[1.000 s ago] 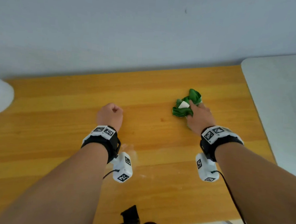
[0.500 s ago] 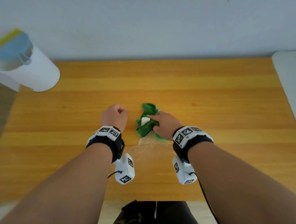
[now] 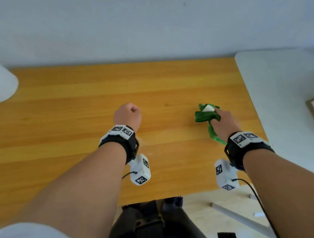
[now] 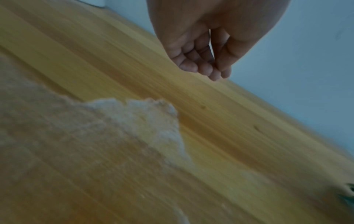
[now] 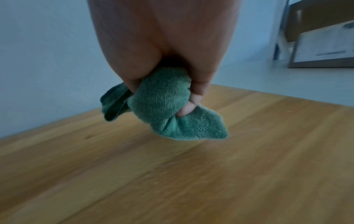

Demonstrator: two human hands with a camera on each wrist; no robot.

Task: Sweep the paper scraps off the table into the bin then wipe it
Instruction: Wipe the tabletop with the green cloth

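Right grip (image 3: 224, 123) clenched round green cloth (image 3: 206, 115) at two o'clock on counter (image 3: 80, 99); left grip (image 3: 128, 115) fisted, holding nothing. Bunched cloth (loose tail trailing) risks missing patches, smearing residue.

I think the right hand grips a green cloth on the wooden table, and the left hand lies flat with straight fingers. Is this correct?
Not fully. The right hand does grip the green cloth on the wooden table. But the left hand is not flat: its fingers are curled into a fist that holds nothing. The head view shows the fist from above, and the left wrist view shows the curled fingers.
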